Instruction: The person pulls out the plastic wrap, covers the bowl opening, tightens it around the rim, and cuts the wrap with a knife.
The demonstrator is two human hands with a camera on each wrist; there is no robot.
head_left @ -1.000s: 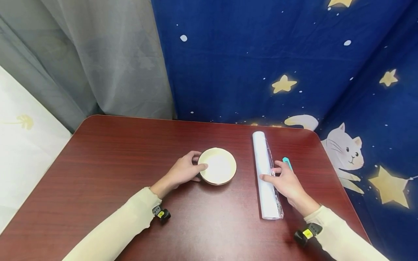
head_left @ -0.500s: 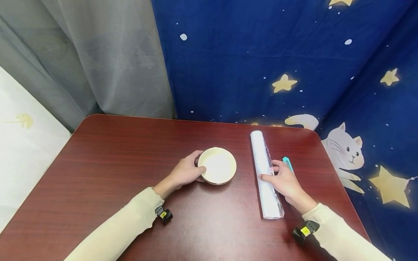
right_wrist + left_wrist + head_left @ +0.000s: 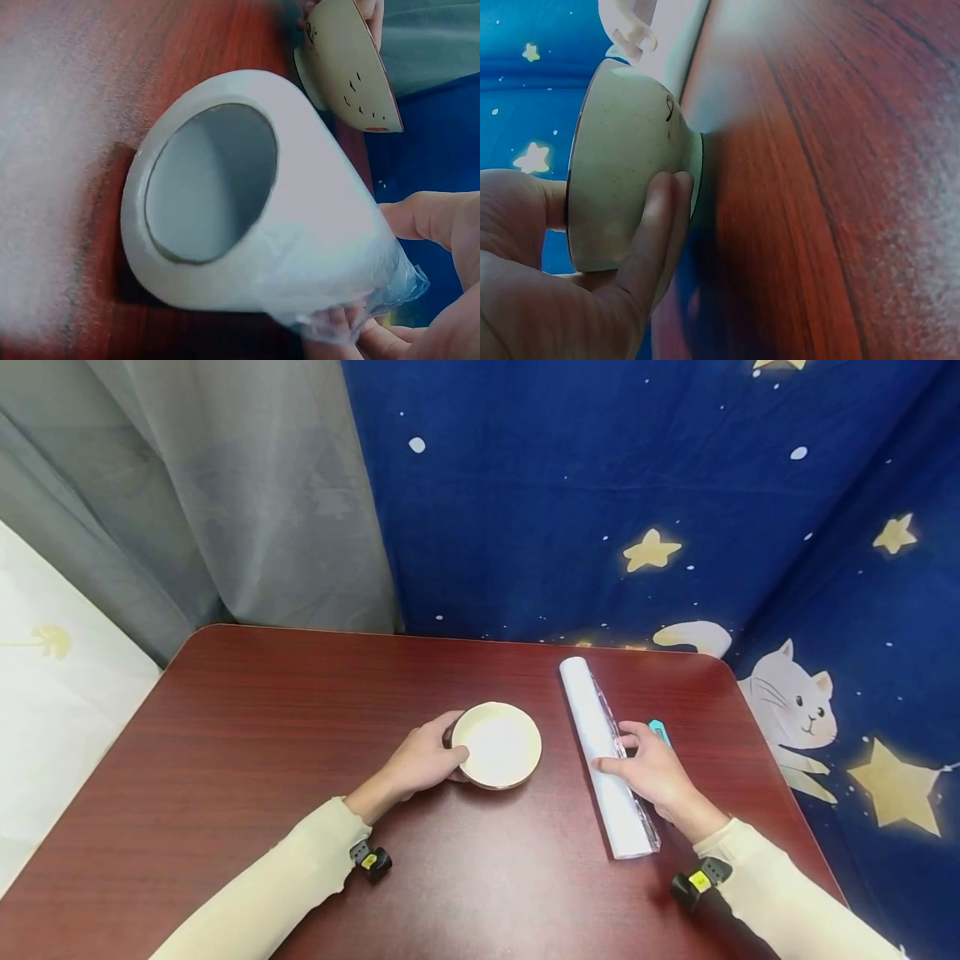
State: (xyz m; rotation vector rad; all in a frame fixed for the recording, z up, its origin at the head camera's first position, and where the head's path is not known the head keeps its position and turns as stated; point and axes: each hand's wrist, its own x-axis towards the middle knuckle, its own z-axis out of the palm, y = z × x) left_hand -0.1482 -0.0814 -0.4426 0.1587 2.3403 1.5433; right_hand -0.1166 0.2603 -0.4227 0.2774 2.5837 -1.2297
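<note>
A cream bowl (image 3: 498,747) stands upright near the middle of the table. My left hand (image 3: 422,760) grips its left side, thumb on the rim and fingers against the outer wall, as the bowl (image 3: 622,165) shows in the left wrist view. Right of it lies a white roll of clear film (image 3: 600,747), its far end leaning left. My right hand (image 3: 654,770) holds the roll about its middle, thumb on top and fingers on the right side. The roll's hollow end (image 3: 214,184) faces the right wrist camera, with loose film along its edge.
A turquoise object (image 3: 660,732) lies just beyond my right hand, partly hidden by it. The dark red table (image 3: 300,693) ends at the back against a grey curtain (image 3: 285,510) and a blue curtain (image 3: 510,527) with stars.
The roll's far end has swung left and its near end slightly right, with my right hand on it. My left hand and the bowl have shifted very slightly.
</note>
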